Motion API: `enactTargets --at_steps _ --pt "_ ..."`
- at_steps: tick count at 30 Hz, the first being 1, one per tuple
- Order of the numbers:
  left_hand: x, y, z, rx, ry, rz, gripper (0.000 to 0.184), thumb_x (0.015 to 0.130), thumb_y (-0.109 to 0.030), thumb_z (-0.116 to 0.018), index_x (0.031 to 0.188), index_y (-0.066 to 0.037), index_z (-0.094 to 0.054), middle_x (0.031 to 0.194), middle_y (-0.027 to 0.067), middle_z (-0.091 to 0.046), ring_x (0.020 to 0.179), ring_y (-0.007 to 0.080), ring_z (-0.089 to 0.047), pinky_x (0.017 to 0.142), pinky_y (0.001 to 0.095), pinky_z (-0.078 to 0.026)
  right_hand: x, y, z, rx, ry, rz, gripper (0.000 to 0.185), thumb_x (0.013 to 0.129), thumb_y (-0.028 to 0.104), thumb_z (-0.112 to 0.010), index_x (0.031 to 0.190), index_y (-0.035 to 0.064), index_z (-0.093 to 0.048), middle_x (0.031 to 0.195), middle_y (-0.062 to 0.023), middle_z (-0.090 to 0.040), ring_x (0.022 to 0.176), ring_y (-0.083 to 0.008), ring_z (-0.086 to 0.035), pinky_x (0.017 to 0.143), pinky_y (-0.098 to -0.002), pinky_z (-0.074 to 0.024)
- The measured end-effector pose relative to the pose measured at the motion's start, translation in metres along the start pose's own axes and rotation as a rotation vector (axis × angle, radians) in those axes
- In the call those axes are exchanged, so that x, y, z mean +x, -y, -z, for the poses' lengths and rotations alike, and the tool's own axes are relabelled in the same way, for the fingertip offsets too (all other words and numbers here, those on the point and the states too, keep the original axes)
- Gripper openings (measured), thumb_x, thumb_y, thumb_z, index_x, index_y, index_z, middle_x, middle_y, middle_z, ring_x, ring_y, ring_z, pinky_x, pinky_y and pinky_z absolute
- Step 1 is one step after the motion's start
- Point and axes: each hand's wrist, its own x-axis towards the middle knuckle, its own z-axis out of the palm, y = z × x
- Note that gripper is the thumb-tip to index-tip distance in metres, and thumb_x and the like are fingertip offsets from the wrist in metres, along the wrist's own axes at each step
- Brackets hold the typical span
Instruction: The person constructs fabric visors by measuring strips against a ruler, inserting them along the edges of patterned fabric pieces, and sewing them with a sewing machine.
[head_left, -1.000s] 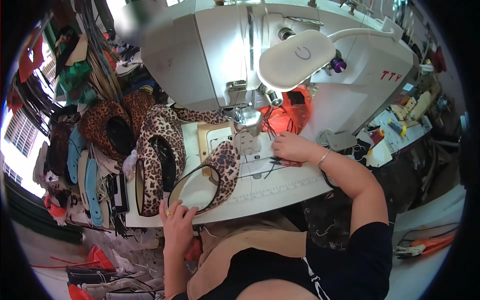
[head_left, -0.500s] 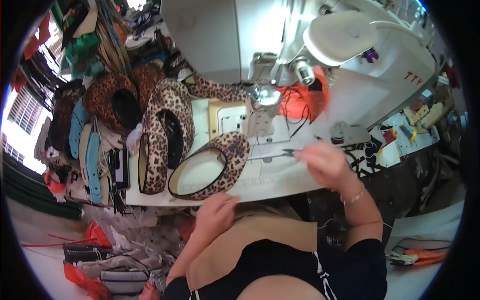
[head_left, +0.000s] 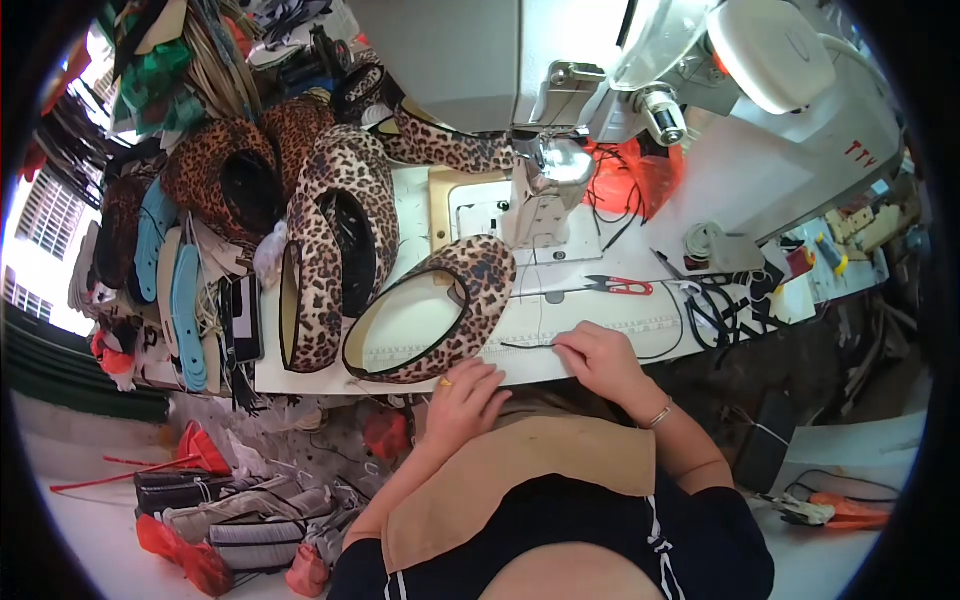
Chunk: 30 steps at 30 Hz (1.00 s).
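A leopard-print shoe upper [head_left: 485,290] with black edging lies on the white table [head_left: 420,215], left of the sewing machine's post. My left hand [head_left: 465,400] rests at the table's front edge just below that upper, fingers bent, holding nothing I can see. My right hand [head_left: 597,362] pinches a thin black cord [head_left: 527,346] between thumb and fingertips, and the cord's short end points left. Red-handled snips [head_left: 625,287] lie above my right hand. Another leopard-print upper [head_left: 340,240] sits to the left.
The sewing machine [head_left: 800,160] stands behind, with a white lamp [head_left: 770,55] and a red plastic bag [head_left: 640,180]. Black straps [head_left: 720,310] lie at right. Blue insoles [head_left: 187,315] and brown leopard uppers [head_left: 222,180] are piled left. Bags [head_left: 255,545] sit below.
The snips, in my right hand half a second ago, now lie on the table. My right hand has moved down and left and taken the black cord. The view has shifted.
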Motion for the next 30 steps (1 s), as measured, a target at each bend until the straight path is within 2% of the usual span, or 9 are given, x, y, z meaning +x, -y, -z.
enactTargets --at_steps 2,6,7,13,17,19,23,26,30 --pt "0.001 -0.006 -0.005 0.027 0.036 -0.036 0.037 0.072 -0.020 -0.076 0.105 -0.007 -0.065 0.109 0.0076 -0.060 0.104 0.0281 -0.058 0.088 0.0394 -0.046 0.003 -0.002 -0.002 -0.011 0.004 -0.003 0.005 0.081 0.011 -0.065 0.084 0.0076 -0.067 0.073 -0.0090 -0.059 0.064 -0.0292 -0.061 0.056 -0.0374 -0.0492" --pt "0.009 -0.019 -0.009 0.145 0.226 -0.032 0.064 0.075 -0.031 -0.073 0.129 -0.005 -0.051 0.139 0.0121 -0.045 0.128 0.0299 -0.045 0.101 0.0411 -0.038 0.005 -0.004 -0.002 0.001 0.001 -0.003 0.005 0.081 0.011 -0.065 0.084 0.0079 -0.067 0.072 -0.0090 -0.058 0.063 -0.0289 -0.060 0.055 -0.0371 -0.0493" --pt "0.007 -0.019 -0.012 0.251 0.344 -0.028 0.077 0.076 -0.042 -0.068 0.138 -0.004 -0.042 0.149 0.0126 -0.034 0.137 0.0301 -0.033 0.108 0.0463 -0.029 0.005 -0.003 -0.002 -0.003 0.001 -0.001 0.005 0.081 0.011 -0.065 0.084 0.0079 -0.067 0.072 -0.0089 -0.058 0.063 -0.0288 -0.060 0.055 -0.0370 -0.0493" --pt "0.009 -0.019 -0.022 0.465 0.443 -0.143 0.083 0.077 -0.053 -0.062 0.140 -0.004 -0.040 0.149 0.0172 -0.032 0.138 0.0342 -0.030 0.111 0.0548 -0.021 0.005 -0.003 -0.002 -0.022 0.024 -0.018 0.007 0.080 0.008 -0.068 0.086 0.0058 -0.069 0.074 -0.0093 -0.062 0.063 -0.0260 -0.062 0.057 -0.0335 -0.0494" --pt "0.011 -0.020 -0.026 0.523 0.444 -0.187 0.085 0.075 -0.054 -0.063 0.139 -0.003 -0.040 0.148 0.0224 -0.032 0.136 0.0391 -0.031 0.110 0.0552 -0.022 0.004 -0.005 -0.003 0.005 -0.001 -0.029 0.008 0.079 0.010 -0.067 0.086 0.0069 -0.068 0.073 -0.0087 -0.060 0.062 -0.0272 -0.061 0.056 -0.0347 -0.0499" --pt "0.012 -0.019 -0.028 0.536 0.432 -0.199 0.086 0.074 -0.054 -0.064 0.139 -0.002 -0.040 0.147 0.0239 -0.033 0.135 0.0410 -0.032 0.110 0.0557 -0.023 0.002 -0.004 0.000 0.064 0.012 -0.110 0.011 0.078 0.009 -0.069 0.089 0.0051 -0.068 0.073 -0.0090 -0.061 0.061 -0.0252 -0.060 0.056 -0.0327 -0.0496" --pt "0.013 -0.021 -0.030 0.570 0.417 -0.219 0.079 0.078 -0.053 -0.059 0.136 -0.002 -0.043 0.143 0.0245 -0.038 0.131 0.0420 -0.038 0.109 0.0552 -0.026 -0.001 -0.002 0.000 0.249 -0.092 -0.309 0.016 0.076 0.008 -0.071 0.090 0.0020 -0.068 0.075 -0.0097 -0.062 0.061 -0.0211 -0.060 0.056 -0.0298 -0.0481" --pt "0.013 -0.020 -0.032 0.602 0.375 -0.235 0.073 0.082 -0.052 -0.053 0.134 -0.002 -0.046 0.141 0.0245 -0.041 0.130 0.0422 -0.041 0.109 0.0549 -0.027 0.000 -0.005 0.001 0.216 -0.125 -0.366 0.014 0.076 0.007 -0.070 0.088 0.0018 -0.069 0.076 -0.0096 -0.061 0.061 -0.0195 -0.060 0.055 -0.0292 -0.0472" --pt "0.014 -0.021 -0.031 0.596 0.375 -0.232 0.066 0.086 -0.049 -0.048 0.132 -0.002 -0.048 0.141 0.0245 -0.042 0.129 0.0421 -0.042 0.108 0.0554 -0.028 0.001 -0.003 0.001 0.133 -0.079 -0.295 0.011 0.075 0.007 -0.070 0.085 0.0036 -0.070 0.075 -0.0087 -0.060 0.060 -0.0204 -0.059 0.054 -0.0295 -0.0471"
